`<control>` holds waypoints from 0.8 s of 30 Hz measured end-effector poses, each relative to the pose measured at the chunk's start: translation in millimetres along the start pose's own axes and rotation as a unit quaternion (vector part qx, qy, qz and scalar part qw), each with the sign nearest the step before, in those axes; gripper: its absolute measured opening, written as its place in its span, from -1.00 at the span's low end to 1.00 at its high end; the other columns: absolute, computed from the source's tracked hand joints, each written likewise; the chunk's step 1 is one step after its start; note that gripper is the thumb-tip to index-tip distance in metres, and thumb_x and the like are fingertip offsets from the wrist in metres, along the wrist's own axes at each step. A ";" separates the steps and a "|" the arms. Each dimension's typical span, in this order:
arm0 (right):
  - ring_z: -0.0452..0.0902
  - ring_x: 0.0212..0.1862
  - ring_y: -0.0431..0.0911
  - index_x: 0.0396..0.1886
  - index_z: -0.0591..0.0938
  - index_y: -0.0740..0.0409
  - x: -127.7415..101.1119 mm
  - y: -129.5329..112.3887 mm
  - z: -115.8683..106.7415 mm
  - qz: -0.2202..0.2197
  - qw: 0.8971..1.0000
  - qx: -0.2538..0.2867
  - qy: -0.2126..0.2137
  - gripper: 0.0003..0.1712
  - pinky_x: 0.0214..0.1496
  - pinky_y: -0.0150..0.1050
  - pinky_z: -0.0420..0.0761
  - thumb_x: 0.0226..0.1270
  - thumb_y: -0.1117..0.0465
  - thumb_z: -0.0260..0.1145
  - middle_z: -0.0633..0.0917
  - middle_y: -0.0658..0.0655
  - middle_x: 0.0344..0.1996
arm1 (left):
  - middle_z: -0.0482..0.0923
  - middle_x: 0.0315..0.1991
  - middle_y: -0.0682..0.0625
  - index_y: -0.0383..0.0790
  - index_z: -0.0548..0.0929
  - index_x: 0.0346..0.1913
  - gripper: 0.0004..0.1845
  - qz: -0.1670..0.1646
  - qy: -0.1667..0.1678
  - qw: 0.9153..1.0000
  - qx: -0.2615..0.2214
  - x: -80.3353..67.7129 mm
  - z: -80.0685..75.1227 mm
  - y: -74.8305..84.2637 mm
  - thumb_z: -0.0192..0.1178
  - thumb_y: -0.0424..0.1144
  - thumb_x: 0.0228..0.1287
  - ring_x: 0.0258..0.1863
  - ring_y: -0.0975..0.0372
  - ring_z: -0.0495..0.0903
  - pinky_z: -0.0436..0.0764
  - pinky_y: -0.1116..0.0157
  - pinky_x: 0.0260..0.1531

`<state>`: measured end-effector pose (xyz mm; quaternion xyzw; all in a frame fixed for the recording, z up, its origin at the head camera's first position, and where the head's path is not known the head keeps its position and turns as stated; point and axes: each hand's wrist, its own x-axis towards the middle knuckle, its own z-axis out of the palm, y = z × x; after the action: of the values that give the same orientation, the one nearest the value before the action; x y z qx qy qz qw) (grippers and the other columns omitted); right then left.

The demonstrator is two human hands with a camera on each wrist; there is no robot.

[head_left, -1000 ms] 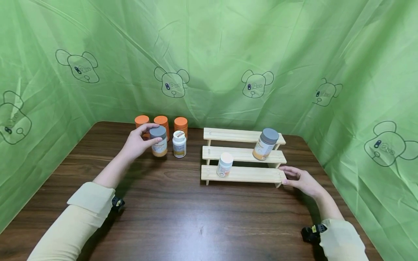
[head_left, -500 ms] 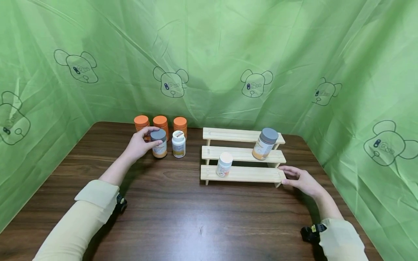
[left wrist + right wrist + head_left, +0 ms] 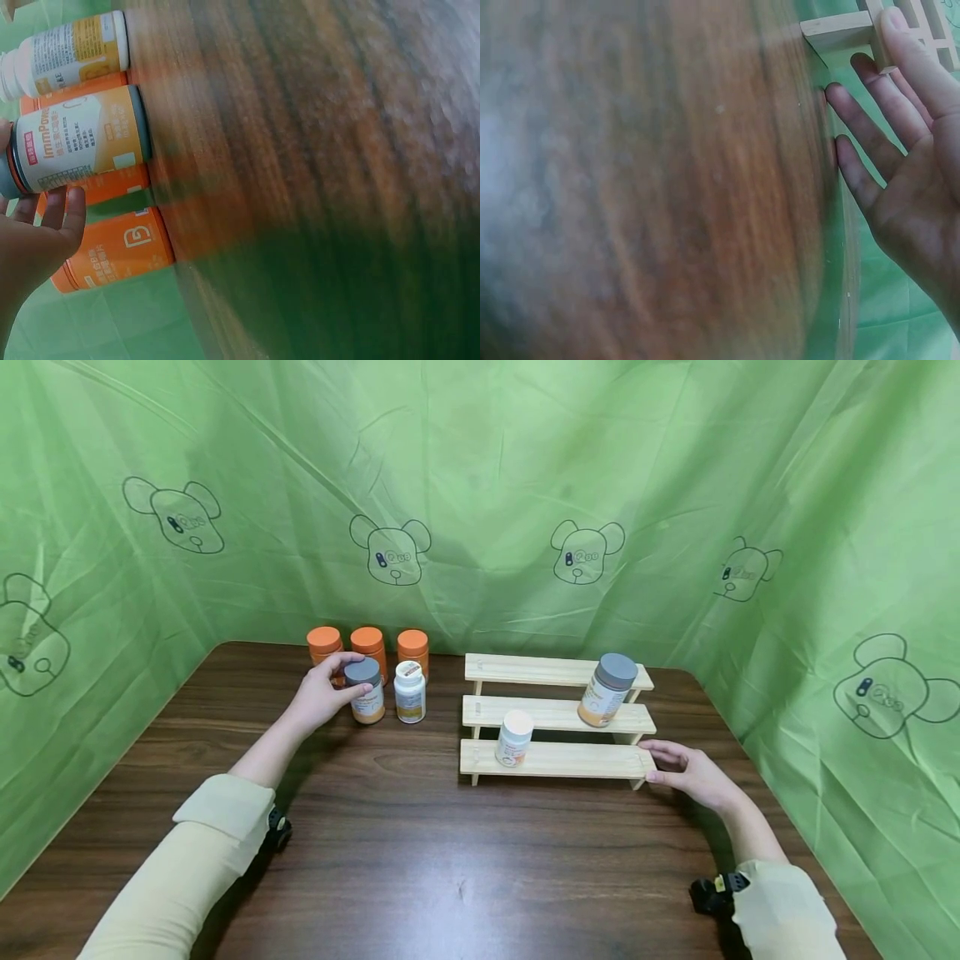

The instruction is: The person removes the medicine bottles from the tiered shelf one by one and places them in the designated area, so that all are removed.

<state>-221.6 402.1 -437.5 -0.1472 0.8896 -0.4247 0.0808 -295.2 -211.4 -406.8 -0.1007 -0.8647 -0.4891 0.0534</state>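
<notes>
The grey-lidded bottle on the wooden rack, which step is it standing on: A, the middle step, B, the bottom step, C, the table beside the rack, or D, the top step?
A: in the head view the grey-lidded bottle stands with its base on the middle step of the wooden rack, while the small white bottle stands on the bottom step.
</notes>
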 end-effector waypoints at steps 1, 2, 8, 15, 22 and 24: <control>0.40 0.06 -0.53 0.26 0.43 0.22 -0.2 0.0 -0.1 -0.001 1.000 0.001 -0.001 -0.37 -0.01 -0.59 0.41 0.20 0.18 0.37 0.53 0.34 0.15 | 0.39 0.20 -0.22 -0.16 0.36 0.28 -0.38 0.003 0.000 1.000 0.004 0.0 0.2 0.1 0.30 -0.08 0.19 0.16 -0.03 0.39 0.44 -0.05 0.06; 0.40 0.07 -0.52 0.26 0.43 0.22 -0.3 0.2 -0.2 -0.001 1.000 0.001 -0.003 -0.37 0.00 -0.59 0.41 0.21 0.18 0.37 0.52 0.34 0.15 | 0.40 0.20 -0.22 -0.16 0.36 0.28 -0.38 0.006 0.000 1.000 0.008 0.0 0.2 0.4 0.30 -0.09 0.19 0.15 -0.03 0.39 0.44 -0.05 0.05; 0.42 0.05 -0.50 0.25 0.45 0.20 -0.7 1.3 0.7 0.004 1.000 -0.008 0.005 -0.37 -0.02 -0.59 0.42 0.18 0.16 0.39 0.53 0.34 0.14 | 0.39 0.23 -0.20 -0.12 0.37 0.29 -0.37 0.008 0.004 0.998 0.056 -1.2 -0.9 4.4 0.30 -0.06 0.18 0.17 -0.04 0.39 0.44 -0.07 0.04; 0.41 0.05 -0.51 0.26 0.45 0.13 -0.7 1.7 0.3 0.013 1.000 -0.015 0.005 -0.35 0.00 -0.58 0.41 0.17 0.10 0.40 0.55 0.28 0.15 | 0.39 0.24 -0.20 -0.17 0.37 0.31 -0.36 0.030 0.024 0.996 0.084 -3.7 -6.1 15.2 0.30 -0.09 0.19 0.24 -0.08 0.32 0.33 -0.12 0.12; 0.42 0.06 -0.50 0.26 0.44 0.14 -0.7 1.1 0.1 0.011 1.000 -0.010 0.001 -0.35 0.00 -0.55 0.44 0.18 0.11 0.40 0.54 0.28 0.15 | 0.40 0.19 -0.23 -0.17 0.36 0.32 -0.35 0.034 0.029 0.996 0.074 -6.4 -11.3 27.5 0.28 -0.07 0.21 0.18 -0.06 0.34 0.37 -0.09 0.03; 0.42 0.06 -0.49 0.26 0.44 0.15 -0.4 1.5 0.2 0.012 1.000 -0.007 0.002 -0.35 0.00 -0.55 0.44 0.17 0.12 0.40 0.54 0.28 0.16 | 0.39 0.21 -0.22 -0.15 0.35 0.32 -0.35 0.034 0.030 0.996 0.072 -6.8 -12.5 31.8 0.28 -0.05 0.21 0.20 -0.04 0.33 0.36 -0.10 0.08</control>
<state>-221.5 403.0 -438.8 -0.1360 0.8944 -0.4180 0.0828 -281.4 -207.0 -375.1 -0.1109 -0.8919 -0.4263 0.1028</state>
